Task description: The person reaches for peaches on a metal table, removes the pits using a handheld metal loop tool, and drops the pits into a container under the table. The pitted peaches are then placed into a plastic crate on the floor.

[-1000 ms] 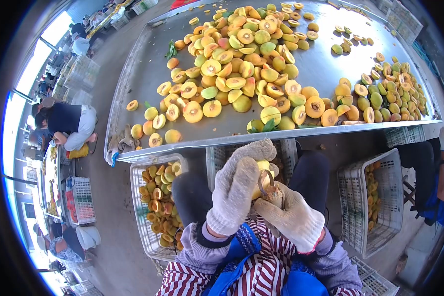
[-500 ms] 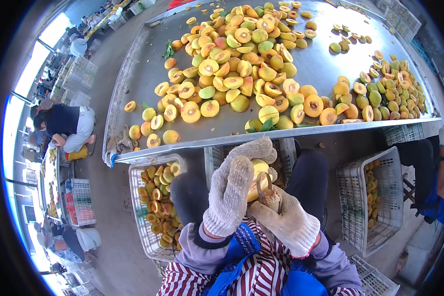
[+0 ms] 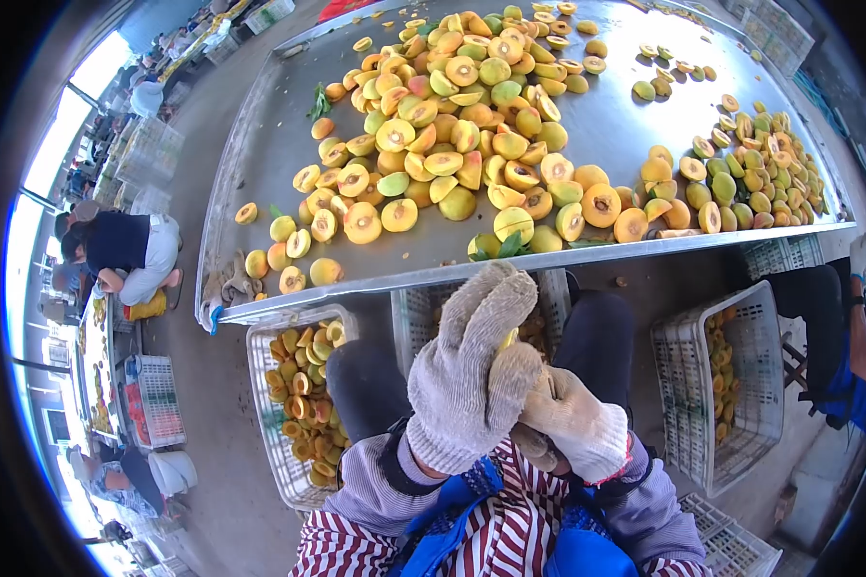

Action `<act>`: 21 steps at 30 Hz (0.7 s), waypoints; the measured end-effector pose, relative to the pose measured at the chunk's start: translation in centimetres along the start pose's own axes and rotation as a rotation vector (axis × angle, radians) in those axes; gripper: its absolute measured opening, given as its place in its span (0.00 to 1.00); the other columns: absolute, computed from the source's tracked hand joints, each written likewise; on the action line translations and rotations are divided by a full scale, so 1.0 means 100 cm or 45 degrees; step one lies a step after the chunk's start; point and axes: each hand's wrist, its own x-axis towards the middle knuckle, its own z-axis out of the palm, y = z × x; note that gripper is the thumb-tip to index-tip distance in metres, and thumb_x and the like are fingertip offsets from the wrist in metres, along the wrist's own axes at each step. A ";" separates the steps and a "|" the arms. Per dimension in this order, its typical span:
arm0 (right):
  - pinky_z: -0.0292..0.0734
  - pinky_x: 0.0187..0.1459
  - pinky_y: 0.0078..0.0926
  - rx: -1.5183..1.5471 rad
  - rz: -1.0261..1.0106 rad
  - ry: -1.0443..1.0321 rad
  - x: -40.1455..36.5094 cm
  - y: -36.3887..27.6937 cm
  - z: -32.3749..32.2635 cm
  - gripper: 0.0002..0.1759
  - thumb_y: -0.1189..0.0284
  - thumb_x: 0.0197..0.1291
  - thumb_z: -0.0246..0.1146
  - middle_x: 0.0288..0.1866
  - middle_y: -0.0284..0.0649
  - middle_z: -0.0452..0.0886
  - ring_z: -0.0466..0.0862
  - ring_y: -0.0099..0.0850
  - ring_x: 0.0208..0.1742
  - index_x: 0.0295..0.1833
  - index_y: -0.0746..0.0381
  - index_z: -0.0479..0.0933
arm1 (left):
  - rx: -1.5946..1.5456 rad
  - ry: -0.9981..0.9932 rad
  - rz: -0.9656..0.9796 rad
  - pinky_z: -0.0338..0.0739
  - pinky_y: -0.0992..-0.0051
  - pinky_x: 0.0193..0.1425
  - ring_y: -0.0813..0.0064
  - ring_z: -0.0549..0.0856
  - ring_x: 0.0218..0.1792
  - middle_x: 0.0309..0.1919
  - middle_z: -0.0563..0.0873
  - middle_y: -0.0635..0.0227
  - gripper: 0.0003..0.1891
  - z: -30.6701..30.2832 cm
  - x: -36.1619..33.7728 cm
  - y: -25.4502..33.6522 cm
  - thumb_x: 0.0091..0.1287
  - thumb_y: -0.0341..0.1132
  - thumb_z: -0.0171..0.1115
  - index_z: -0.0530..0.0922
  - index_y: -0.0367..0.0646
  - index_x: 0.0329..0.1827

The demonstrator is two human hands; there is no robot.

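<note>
My left hand (image 3: 471, 365), in a knitted glove, is closed around a peach half (image 3: 510, 338). Only a yellow sliver of the fruit shows between the fingers. Against it, lower and to the right, is my gloved right hand (image 3: 577, 423), closed. The loop-bladed pitting tool seen in it half a second ago is now hidden behind my left hand and fingers. Both hands are above my lap, just in front of the metal table (image 3: 375, 267). A large heap of cut peaches (image 3: 443, 125) lies on that table, many halves still showing pits.
A white crate (image 3: 260, 385) of peach halves stands left of my knees, and another crate (image 3: 394, 317) sits between them under the table edge. To the right are a tilted crate (image 3: 683, 404) and a seated person (image 3: 837, 337). Other people work at the left.
My left hand has turned and moved slightly right, its fingers now covering the peach half and the metal loop of the tool. The right hand has drawn in close against it.
</note>
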 end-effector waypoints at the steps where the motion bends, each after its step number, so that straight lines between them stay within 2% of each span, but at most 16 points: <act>1: 0.63 0.14 0.18 -0.001 -0.001 -0.001 0.002 0.001 -0.001 0.13 0.64 0.70 0.66 0.18 0.32 0.73 0.69 0.19 0.13 0.45 0.63 0.74 | -0.036 -0.006 -0.012 0.80 0.70 0.54 0.66 0.86 0.50 0.55 0.84 0.55 0.24 0.003 0.002 -0.006 0.82 0.48 0.47 0.76 0.36 0.66; 2: 0.62 0.14 0.18 -0.062 0.043 -0.002 0.004 0.004 -0.001 0.13 0.64 0.70 0.65 0.18 0.32 0.72 0.69 0.19 0.13 0.44 0.63 0.74 | -0.036 -0.008 -0.014 0.80 0.70 0.54 0.66 0.86 0.50 0.55 0.84 0.55 0.24 -0.001 0.008 -0.006 0.82 0.48 0.47 0.76 0.36 0.66; 4: 0.61 0.13 0.19 -0.120 0.094 -0.004 0.002 0.009 -0.001 0.13 0.64 0.70 0.65 0.18 0.32 0.71 0.68 0.19 0.13 0.43 0.64 0.75 | -0.680 -0.405 -0.758 0.80 0.71 0.53 0.67 0.86 0.49 0.52 0.86 0.57 0.24 -0.011 0.018 -0.004 0.80 0.48 0.50 0.79 0.34 0.61; 5: 0.61 0.13 0.19 -0.104 0.082 0.023 0.001 0.008 0.000 0.13 0.65 0.70 0.65 0.18 0.32 0.71 0.67 0.20 0.12 0.41 0.64 0.75 | -0.624 -0.346 -0.696 0.81 0.70 0.53 0.70 0.86 0.48 0.50 0.87 0.59 0.22 -0.007 0.017 -0.003 0.79 0.47 0.55 0.80 0.34 0.59; 8: 0.60 0.13 0.20 0.015 0.144 -0.039 -0.005 0.003 -0.007 0.14 0.65 0.69 0.65 0.16 0.32 0.70 0.66 0.21 0.12 0.38 0.65 0.75 | -0.725 -0.449 -0.688 0.81 0.69 0.53 0.72 0.86 0.49 0.51 0.87 0.59 0.22 -0.010 0.013 -0.008 0.79 0.46 0.54 0.80 0.34 0.60; 9: 0.60 0.12 0.18 0.223 0.159 -0.223 -0.006 0.007 -0.013 0.14 0.65 0.71 0.62 0.15 0.31 0.69 0.66 0.20 0.11 0.36 0.64 0.74 | -0.676 -0.436 -0.611 0.82 0.67 0.53 0.67 0.87 0.50 0.50 0.88 0.57 0.19 -0.012 0.016 -0.004 0.78 0.43 0.56 0.81 0.35 0.57; 10: 0.61 0.11 0.17 0.436 0.172 -0.407 -0.005 0.014 -0.016 0.15 0.65 0.72 0.59 0.14 0.30 0.68 0.65 0.19 0.09 0.34 0.63 0.74 | -0.676 -0.442 -0.613 0.82 0.67 0.53 0.67 0.87 0.50 0.50 0.88 0.57 0.19 -0.011 0.016 -0.008 0.78 0.43 0.56 0.81 0.35 0.57; 12: 0.59 0.10 0.16 0.520 0.103 -0.454 -0.004 0.021 -0.015 0.14 0.67 0.73 0.58 0.14 0.30 0.67 0.64 0.19 0.09 0.34 0.65 0.74 | -0.599 -0.309 0.042 0.83 0.66 0.50 0.55 0.89 0.47 0.48 0.88 0.54 0.11 -0.010 0.016 -0.018 0.70 0.31 0.64 0.84 0.37 0.52; 13: 0.59 0.10 0.16 0.493 0.134 -0.488 -0.004 0.020 -0.016 0.15 0.67 0.73 0.58 0.14 0.30 0.68 0.64 0.18 0.09 0.34 0.65 0.74 | -0.546 -0.301 0.223 0.84 0.65 0.50 0.53 0.89 0.47 0.49 0.88 0.55 0.11 -0.012 0.019 -0.020 0.68 0.31 0.65 0.84 0.38 0.51; 15: 0.59 0.10 0.16 0.461 0.161 -0.521 -0.004 0.017 -0.015 0.15 0.67 0.73 0.58 0.14 0.30 0.68 0.64 0.18 0.09 0.34 0.65 0.74 | -0.529 -0.279 0.175 0.84 0.65 0.50 0.53 0.89 0.46 0.48 0.88 0.55 0.12 -0.012 0.018 -0.018 0.68 0.32 0.66 0.84 0.37 0.51; 16: 0.59 0.10 0.16 0.367 0.184 -0.436 -0.005 0.014 -0.014 0.14 0.68 0.72 0.58 0.14 0.30 0.68 0.64 0.18 0.09 0.34 0.65 0.74 | -0.516 -0.260 0.122 0.84 0.66 0.50 0.54 0.89 0.45 0.47 0.88 0.55 0.12 -0.012 0.016 -0.016 0.69 0.32 0.66 0.84 0.37 0.52; 18: 0.59 0.10 0.16 0.271 0.203 -0.341 -0.007 0.013 -0.011 0.14 0.68 0.72 0.59 0.14 0.30 0.68 0.65 0.18 0.09 0.34 0.65 0.74 | -0.795 -0.576 -0.512 0.84 0.67 0.48 0.54 0.89 0.43 0.45 0.89 0.55 0.12 -0.021 0.018 -0.008 0.69 0.34 0.67 0.84 0.38 0.51; 19: 0.57 0.09 0.16 0.333 0.219 -0.362 -0.009 0.015 -0.009 0.14 0.68 0.71 0.59 0.14 0.30 0.68 0.64 0.18 0.09 0.33 0.65 0.74 | -0.825 -0.660 -0.683 0.83 0.66 0.48 0.59 0.89 0.43 0.44 0.88 0.55 0.16 -0.024 0.024 -0.002 0.71 0.39 0.64 0.85 0.34 0.51; 20: 0.56 0.09 0.16 0.394 0.229 -0.389 -0.009 0.017 -0.006 0.13 0.68 0.71 0.59 0.15 0.30 0.69 0.63 0.18 0.08 0.33 0.65 0.74 | -0.823 -0.657 -0.686 0.83 0.66 0.48 0.59 0.89 0.43 0.44 0.88 0.55 0.16 -0.024 0.023 -0.003 0.71 0.39 0.64 0.85 0.34 0.51; 21: 0.63 0.15 0.17 0.481 0.220 -0.535 -0.006 0.020 -0.015 0.13 0.67 0.69 0.62 0.20 0.33 0.73 0.68 0.19 0.13 0.35 0.65 0.75 | -0.699 -0.580 -0.427 0.84 0.67 0.47 0.59 0.90 0.43 0.44 0.89 0.57 0.13 -0.022 0.022 -0.005 0.70 0.37 0.65 0.85 0.37 0.50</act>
